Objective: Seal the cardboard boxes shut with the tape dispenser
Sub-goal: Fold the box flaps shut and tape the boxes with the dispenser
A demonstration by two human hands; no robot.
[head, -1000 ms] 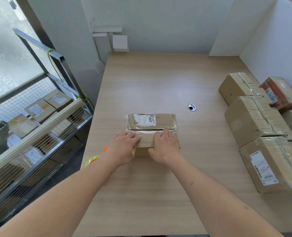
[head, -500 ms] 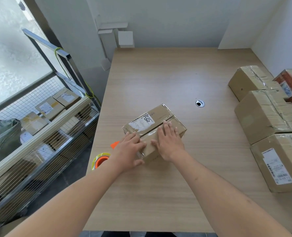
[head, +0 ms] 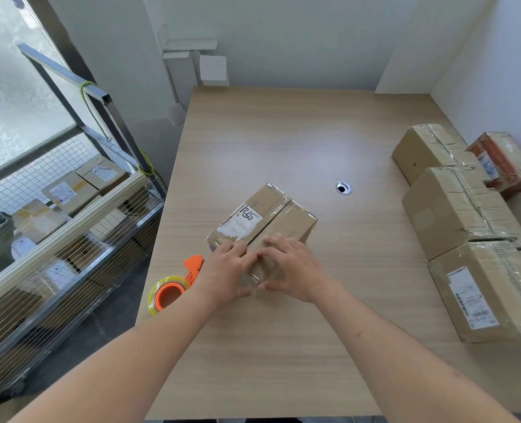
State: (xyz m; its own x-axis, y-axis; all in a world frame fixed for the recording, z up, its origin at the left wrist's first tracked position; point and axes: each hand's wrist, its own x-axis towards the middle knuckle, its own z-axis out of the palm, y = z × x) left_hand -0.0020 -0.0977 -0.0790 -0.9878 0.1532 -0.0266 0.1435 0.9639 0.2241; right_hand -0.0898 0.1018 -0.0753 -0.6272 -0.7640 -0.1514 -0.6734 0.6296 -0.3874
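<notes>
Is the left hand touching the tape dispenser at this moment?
Apart. The head view shows the left hand on the box, table visible before the tape dispenser.

12 o'clock: bare table (head: 283, 141) ahead of me | 3 o'clock: stacked boxes (head: 466, 215) block | 9 o'clock: tape dispenser (head: 173, 288) at edge

Tape dispenser (head: 173, 288) left of box (head: 265, 221)
</notes>
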